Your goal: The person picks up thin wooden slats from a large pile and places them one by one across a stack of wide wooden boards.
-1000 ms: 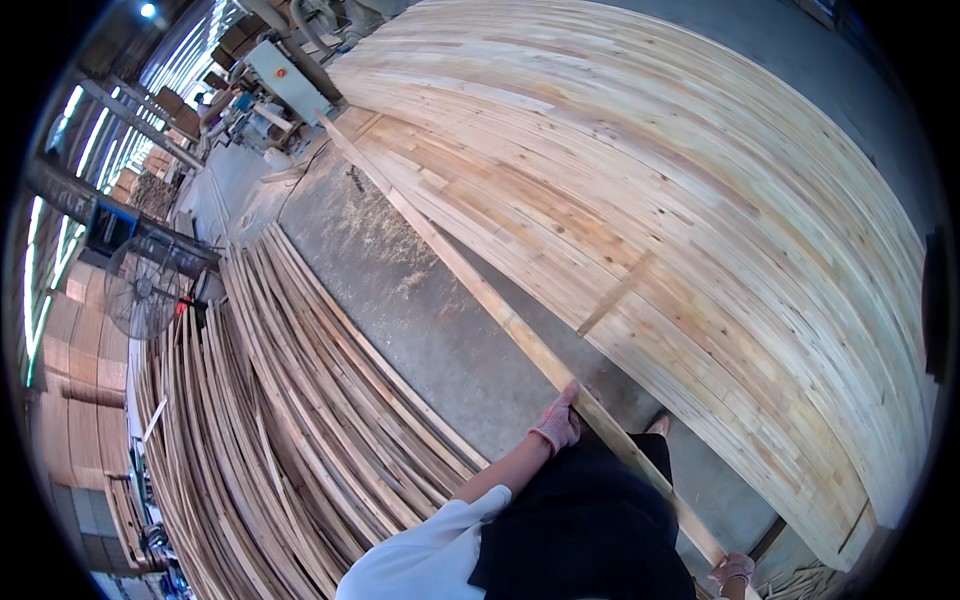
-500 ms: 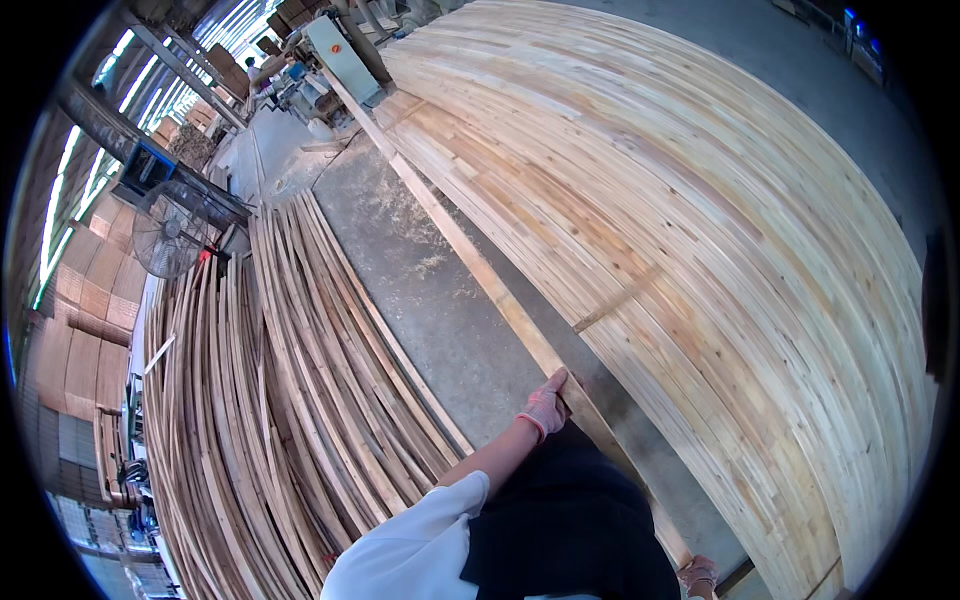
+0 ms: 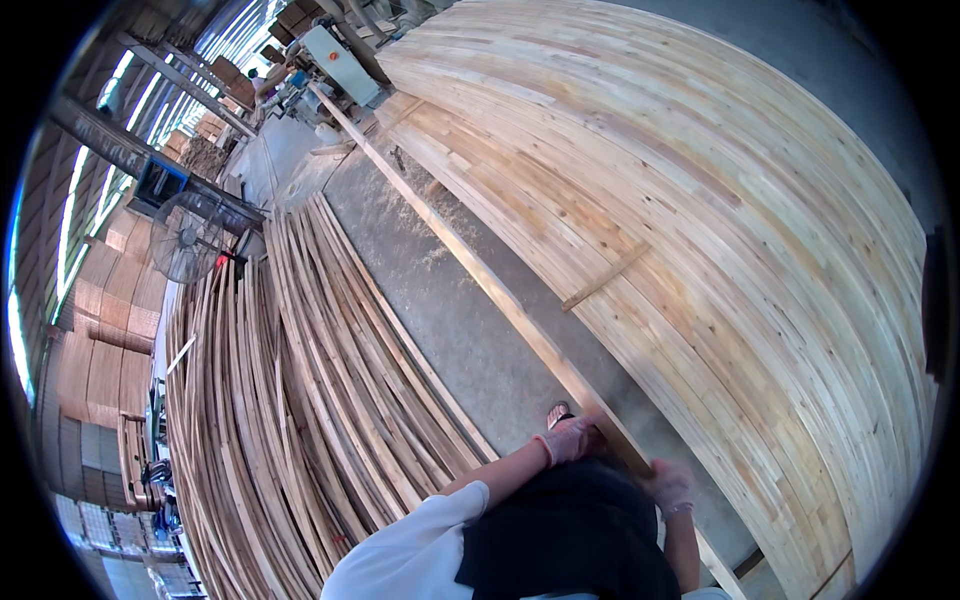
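A long, narrow wooden strip (image 3: 505, 302) runs from the machine at the far end down past my right side. My left hand (image 3: 572, 440), in a pale pinkish glove, is closed on the strip's left edge, close in front of my body. On the strip's other side, a little nearer to me, is my right hand (image 3: 673, 488), gloved the same way. It touches or nearly touches the right edge, but its fingers are smeared by motion. Below the hands my dark apron hides part of the strip; its near part shows again at the lower edge.
Many loose strips (image 3: 330, 340) lie in a broad stack at left. A wide layer of planed boards (image 3: 720, 270) fills the right, with a crosspiece (image 3: 605, 277) on it. Ahead stand a pale machine cabinet (image 3: 342, 65), a fan (image 3: 188, 240) and a distant person (image 3: 262, 85). Shavings litter the floor.
My right hand has come forward along the strip, close to my left hand, which sits slightly nearer my body. A foot now shows beside the left hand. The view has shifted slightly.
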Demonstrator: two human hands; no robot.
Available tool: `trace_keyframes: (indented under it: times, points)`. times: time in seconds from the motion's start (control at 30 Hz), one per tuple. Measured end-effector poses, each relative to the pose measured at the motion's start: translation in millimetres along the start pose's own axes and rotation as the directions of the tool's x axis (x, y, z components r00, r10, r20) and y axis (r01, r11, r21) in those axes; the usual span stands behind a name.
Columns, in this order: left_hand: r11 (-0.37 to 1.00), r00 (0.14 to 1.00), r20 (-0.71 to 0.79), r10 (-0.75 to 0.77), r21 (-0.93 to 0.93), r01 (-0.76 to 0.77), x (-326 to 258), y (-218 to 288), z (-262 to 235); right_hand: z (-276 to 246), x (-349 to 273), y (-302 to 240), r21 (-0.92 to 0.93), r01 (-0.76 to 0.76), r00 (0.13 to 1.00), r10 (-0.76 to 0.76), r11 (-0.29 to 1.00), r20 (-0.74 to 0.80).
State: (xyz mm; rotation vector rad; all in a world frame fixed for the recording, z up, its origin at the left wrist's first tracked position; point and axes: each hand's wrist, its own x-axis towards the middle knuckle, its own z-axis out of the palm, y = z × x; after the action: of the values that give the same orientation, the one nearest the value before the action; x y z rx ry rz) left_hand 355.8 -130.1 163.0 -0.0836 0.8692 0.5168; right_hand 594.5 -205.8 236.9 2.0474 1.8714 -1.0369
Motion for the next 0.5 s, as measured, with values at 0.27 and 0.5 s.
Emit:
trace_keyframes:
  times: [0.27, 0.5]
  points:
    - [0.915, 0.936, -0.196, 0.292, -0.230, -0.333, -17.1, 25.9, 9.0, -57.1, 4.6, -54.8, 0.417, 0.380, 0.924, -0.320, 0.825, -0.210]
    - [0.924, 0.917, -0.280, 0.285, -0.176, -0.341, -32.2, 94.1, 9.4, 5.1, -87.7, 169.3, 0.067, -0.493, 0.866, 0.481, 0.868, 0.138]
